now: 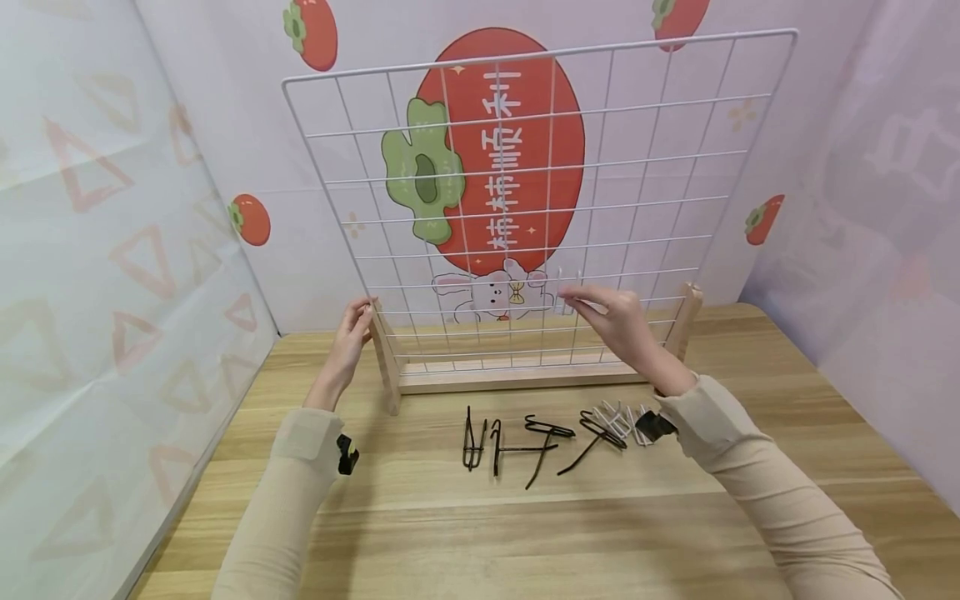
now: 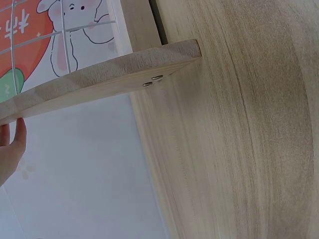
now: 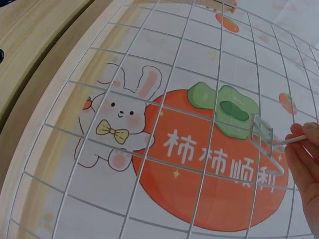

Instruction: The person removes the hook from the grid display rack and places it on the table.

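A white wire grid panel (image 1: 540,56) stands upright in a wooden stand (image 1: 517,381). My right hand (image 1: 621,323) pinches the stem of a white wire hook (image 3: 289,141) between thumb and fingers, in front of the lower right part of the grid. In the right wrist view the hook's frame lies against the grid wires; whether it is caught on them I cannot tell. My left hand (image 1: 345,343) holds the upper end of the stand's left wooden upright (image 2: 94,78), its fingertips against the wood in the left wrist view.
Several black hooks (image 1: 550,430) lie in a row on the wooden table before the stand. A small pile of white hooks (image 1: 615,421) lies at their right, close to my right wrist. Behind the grid hangs a printed cloth (image 1: 510,158) with a persimmon and a rabbit.
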Demonstrator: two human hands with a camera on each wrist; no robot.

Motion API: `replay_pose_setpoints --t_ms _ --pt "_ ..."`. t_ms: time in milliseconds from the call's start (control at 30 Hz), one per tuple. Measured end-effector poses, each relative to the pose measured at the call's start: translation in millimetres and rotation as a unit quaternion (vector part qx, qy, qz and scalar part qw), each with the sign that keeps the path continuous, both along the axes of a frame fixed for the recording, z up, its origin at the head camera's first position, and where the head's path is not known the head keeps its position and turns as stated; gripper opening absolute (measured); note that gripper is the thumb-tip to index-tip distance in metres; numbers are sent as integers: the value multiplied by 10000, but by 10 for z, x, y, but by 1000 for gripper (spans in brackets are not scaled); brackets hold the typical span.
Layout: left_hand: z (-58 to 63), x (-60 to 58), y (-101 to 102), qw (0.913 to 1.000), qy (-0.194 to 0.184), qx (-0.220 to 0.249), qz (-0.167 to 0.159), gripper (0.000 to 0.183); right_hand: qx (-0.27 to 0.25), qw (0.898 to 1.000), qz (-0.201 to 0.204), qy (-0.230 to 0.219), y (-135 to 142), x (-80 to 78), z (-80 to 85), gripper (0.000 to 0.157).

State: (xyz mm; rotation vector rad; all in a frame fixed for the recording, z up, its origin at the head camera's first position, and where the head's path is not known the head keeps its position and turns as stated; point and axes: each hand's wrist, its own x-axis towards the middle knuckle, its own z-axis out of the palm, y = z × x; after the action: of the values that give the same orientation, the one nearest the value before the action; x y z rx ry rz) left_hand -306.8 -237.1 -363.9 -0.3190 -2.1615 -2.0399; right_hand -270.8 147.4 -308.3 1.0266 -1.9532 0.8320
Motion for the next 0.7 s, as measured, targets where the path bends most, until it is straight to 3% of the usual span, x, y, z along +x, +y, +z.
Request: replay_pose_setpoints --t_ms 167,700 --pt "-8 -4 -3 10000 4 38 17 17 119 9999 32 -22 19 62 -12 25" --pt "-3 -3 4 10000 35 -19 -5 22 391 9991 139 -75 127 231 -179 25"
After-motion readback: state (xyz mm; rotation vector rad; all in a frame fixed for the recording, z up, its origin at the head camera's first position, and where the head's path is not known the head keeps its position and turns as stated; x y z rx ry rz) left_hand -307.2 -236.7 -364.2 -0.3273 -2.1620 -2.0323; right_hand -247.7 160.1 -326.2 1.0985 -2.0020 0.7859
